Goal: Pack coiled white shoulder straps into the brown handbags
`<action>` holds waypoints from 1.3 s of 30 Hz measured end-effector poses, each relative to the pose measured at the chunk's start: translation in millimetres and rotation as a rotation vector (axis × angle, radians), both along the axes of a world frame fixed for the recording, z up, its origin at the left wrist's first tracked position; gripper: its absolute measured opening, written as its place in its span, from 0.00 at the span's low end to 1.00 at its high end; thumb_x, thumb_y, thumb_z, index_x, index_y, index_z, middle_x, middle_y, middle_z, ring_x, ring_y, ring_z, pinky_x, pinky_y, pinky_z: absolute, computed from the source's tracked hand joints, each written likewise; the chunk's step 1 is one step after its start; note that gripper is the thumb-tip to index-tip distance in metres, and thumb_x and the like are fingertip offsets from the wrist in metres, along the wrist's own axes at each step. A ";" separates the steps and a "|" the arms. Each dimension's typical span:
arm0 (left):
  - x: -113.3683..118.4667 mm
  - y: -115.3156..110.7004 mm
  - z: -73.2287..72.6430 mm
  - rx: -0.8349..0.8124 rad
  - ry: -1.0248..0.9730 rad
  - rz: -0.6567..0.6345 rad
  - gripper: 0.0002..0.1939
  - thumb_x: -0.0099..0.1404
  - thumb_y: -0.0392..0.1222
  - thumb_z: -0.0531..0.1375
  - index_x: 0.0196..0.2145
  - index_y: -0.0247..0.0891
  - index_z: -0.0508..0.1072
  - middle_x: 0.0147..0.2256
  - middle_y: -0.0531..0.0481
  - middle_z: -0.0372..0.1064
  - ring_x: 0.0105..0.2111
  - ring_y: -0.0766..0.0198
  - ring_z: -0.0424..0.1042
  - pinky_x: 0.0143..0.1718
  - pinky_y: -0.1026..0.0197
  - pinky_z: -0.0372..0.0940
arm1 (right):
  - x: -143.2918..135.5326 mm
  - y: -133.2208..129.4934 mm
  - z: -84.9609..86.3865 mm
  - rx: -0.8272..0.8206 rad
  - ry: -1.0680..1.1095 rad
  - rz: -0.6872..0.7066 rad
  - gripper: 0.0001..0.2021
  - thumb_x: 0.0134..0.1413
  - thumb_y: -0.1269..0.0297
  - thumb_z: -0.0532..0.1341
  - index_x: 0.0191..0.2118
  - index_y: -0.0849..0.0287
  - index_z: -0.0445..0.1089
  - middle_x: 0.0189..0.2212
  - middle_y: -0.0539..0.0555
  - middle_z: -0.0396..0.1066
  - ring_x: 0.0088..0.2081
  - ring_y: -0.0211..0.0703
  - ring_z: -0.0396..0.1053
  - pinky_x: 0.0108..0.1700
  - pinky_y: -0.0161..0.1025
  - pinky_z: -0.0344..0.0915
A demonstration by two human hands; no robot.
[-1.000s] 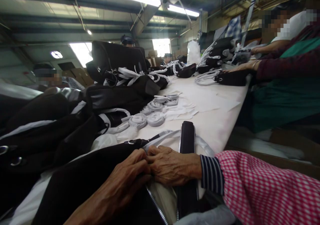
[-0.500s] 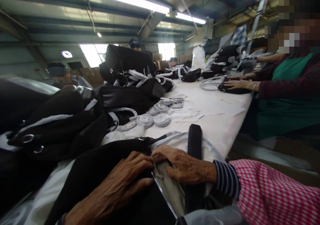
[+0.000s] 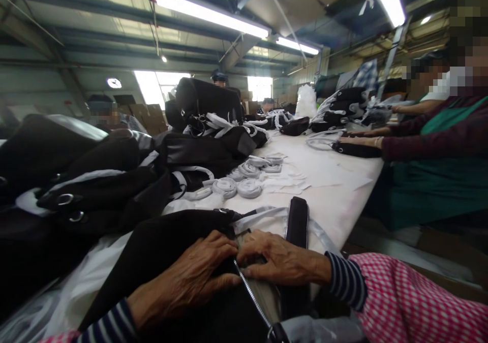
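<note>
My right grip (image 3: 280,259) has parted from my left grip (image 3: 190,272), baring beige lining (image 3: 268,295) beneath for work; left spread on black bag (image 3: 156,239), right's pinch I can't tell.

Matt black cloth bag (image 3: 156,246), shiny metal zip (image 3: 249,292), smooth table (image 3: 331,180)

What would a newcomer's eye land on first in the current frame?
Probably the person's left hand and right hand, close together at the metal zip of a black bag in the foreground. Next might come the pink checked sleeve at lower right. Beyond the bag, white coils stand out on the pale table, with dark bags heaped to the left.
</note>
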State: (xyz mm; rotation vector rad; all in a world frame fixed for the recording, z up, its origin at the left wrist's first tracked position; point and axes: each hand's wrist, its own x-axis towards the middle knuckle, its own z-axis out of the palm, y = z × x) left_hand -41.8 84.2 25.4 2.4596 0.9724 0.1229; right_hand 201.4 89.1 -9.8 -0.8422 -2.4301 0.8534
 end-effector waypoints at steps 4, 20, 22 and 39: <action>10.0 9.5 19.6 -0.033 0.101 -0.040 0.20 0.72 0.59 0.58 0.50 0.42 0.74 0.49 0.46 0.69 0.51 0.52 0.68 0.54 0.53 0.63 | 0.1 1.3 -4.7 -0.153 0.084 0.001 0.07 0.51 0.66 0.71 0.36 0.59 0.77 0.33 0.49 0.70 0.38 0.41 0.67 0.40 0.34 0.61; -5.7 -12.9 -33.9 -0.109 -0.170 0.271 0.25 0.70 0.63 0.55 0.56 0.49 0.72 0.58 0.49 0.69 0.60 0.47 0.65 0.65 0.50 0.57 | -8.2 -0.9 3.8 -0.041 -0.121 0.053 0.10 0.52 0.69 0.63 0.41 0.59 0.79 0.31 0.50 0.75 0.32 0.38 0.71 0.36 0.31 0.64; -4.9 -12.1 -31.7 -0.118 -0.177 0.271 0.25 0.70 0.64 0.55 0.56 0.49 0.72 0.58 0.49 0.69 0.60 0.48 0.65 0.65 0.51 0.57 | -10.3 -0.4 -2.2 -0.053 -0.101 0.021 0.10 0.51 0.67 0.64 0.39 0.60 0.79 0.26 0.48 0.72 0.27 0.35 0.68 0.31 0.29 0.61; 1.0 -11.0 -32.3 0.003 -0.249 0.142 0.19 0.72 0.58 0.57 0.53 0.48 0.77 0.55 0.49 0.71 0.56 0.52 0.69 0.61 0.56 0.60 | -11.3 3.3 13.7 -0.077 -0.190 -0.006 0.08 0.51 0.66 0.64 0.28 0.59 0.64 0.22 0.44 0.60 0.24 0.31 0.59 0.24 0.29 0.51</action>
